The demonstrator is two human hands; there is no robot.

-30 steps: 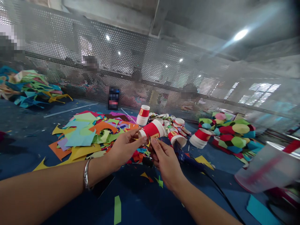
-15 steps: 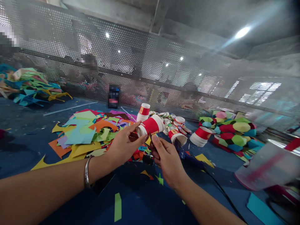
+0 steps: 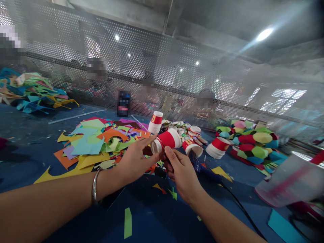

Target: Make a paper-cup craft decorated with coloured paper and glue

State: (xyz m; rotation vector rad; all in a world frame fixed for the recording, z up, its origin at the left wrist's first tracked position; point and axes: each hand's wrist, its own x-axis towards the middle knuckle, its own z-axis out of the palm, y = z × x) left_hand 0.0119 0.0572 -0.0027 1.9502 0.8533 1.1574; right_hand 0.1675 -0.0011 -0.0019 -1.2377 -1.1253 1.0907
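Observation:
Tilted on its side, a red-and-white paper cup is held at its rim end by my left hand, which wears a silver bangle. Fingers and thumb of that hand pinch the cup from the left. My right hand is closed on a pair of dark scissors, mostly hidden by the fingers. Their thin tip reaches the cup's rim. Just beyond stands an upright paper cup. To the right, another paper cup lies with its mouth towards me.
Coloured paper scraps spread at left. Behind the cups lie small round pieces. Farther right are a paper cup stack, patterned paper balls and a translucent tub. A phone stands against the perforated metal screen.
The held cup has shifted slightly right and down, and the scissors' tip now sits closer against its rim. Both hands stay in nearly the same place.

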